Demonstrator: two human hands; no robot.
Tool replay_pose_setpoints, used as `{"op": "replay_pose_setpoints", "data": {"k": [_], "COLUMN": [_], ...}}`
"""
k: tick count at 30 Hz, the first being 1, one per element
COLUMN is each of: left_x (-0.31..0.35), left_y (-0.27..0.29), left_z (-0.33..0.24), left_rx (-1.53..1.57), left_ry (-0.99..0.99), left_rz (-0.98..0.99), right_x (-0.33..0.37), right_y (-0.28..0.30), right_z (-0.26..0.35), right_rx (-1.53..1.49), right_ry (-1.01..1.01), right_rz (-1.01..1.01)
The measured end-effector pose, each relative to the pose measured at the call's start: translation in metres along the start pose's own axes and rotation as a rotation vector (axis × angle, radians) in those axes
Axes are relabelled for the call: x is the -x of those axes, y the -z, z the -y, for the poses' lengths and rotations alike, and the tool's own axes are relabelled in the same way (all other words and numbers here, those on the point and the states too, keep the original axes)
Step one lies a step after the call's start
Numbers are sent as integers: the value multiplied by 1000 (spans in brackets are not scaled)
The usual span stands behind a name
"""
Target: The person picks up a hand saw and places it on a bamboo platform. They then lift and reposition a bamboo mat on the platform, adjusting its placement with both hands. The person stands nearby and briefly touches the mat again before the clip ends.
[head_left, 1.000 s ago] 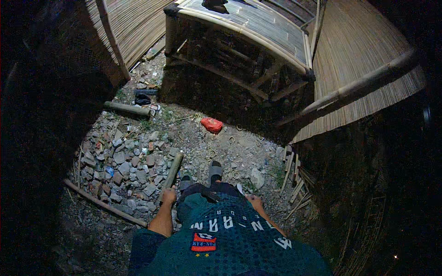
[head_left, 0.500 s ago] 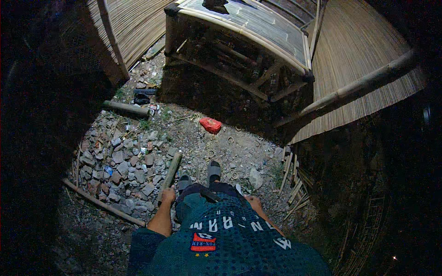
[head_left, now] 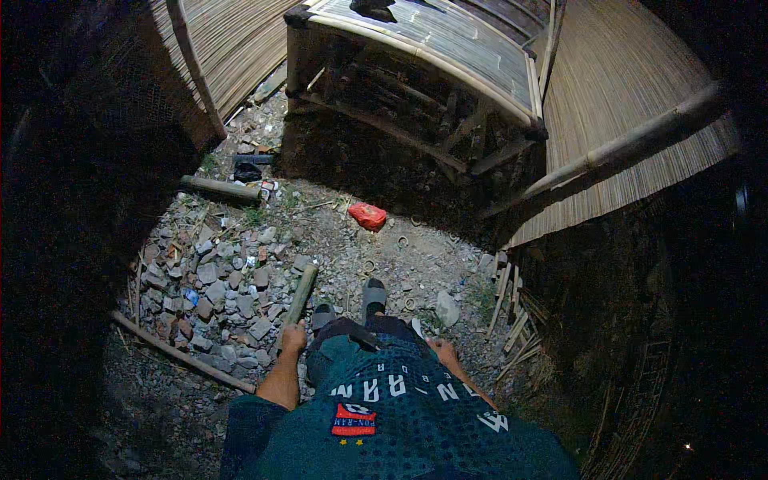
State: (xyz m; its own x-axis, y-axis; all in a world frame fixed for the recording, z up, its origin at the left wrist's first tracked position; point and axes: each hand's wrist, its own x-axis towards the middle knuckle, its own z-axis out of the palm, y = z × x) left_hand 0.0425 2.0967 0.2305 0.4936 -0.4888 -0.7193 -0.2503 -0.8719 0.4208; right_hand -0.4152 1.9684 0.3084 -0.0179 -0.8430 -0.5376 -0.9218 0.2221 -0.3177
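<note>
My left hand [head_left: 294, 339] is closed round a short thick bamboo pole [head_left: 301, 294], which points forward and slightly right over the gravel. Down by my right hip, my right hand [head_left: 442, 350] is curled closed. A narrow pale tip [head_left: 416, 326] shows just ahead of it, partly hidden by my clothes; I cannot make out what it belongs to. My feet in grey sandals [head_left: 374, 298] stand on the stony ground. Several small pale rings [head_left: 403, 241] lie scattered in front of them.
A bright red package [head_left: 367, 216] lies ahead. Beyond it stands a bamboo-framed table [head_left: 416, 53]. Broken stones and bricks [head_left: 210, 292] cover the left, edged by a long pole [head_left: 182, 352]. Another bamboo log [head_left: 221, 189] lies farther off. Split sticks [head_left: 514, 308] and a slatted screen [head_left: 620, 136] are on the right.
The view has shifted very slightly. Both hands keep their places, and the bamboo pole stays in my left hand.
</note>
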Motion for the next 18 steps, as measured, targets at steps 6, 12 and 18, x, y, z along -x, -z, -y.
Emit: {"op": "replay_pose_setpoints", "data": {"k": [6,12,18], "left_x": [2,-12,-10], "left_y": [-2,-4,-8], "left_z": [-4,9,12], "left_rx": [45,-22,9], "left_ry": [-30,-61,-52], "left_rz": [-15,-6,15], "right_x": [-26,-7,-11], "right_y": [-34,7,-6], "right_z": [-52,3,-11], "right_rx": [80,47,57], "right_ry": [-84,-147,-132], "right_rz": [-23,198,104]}}
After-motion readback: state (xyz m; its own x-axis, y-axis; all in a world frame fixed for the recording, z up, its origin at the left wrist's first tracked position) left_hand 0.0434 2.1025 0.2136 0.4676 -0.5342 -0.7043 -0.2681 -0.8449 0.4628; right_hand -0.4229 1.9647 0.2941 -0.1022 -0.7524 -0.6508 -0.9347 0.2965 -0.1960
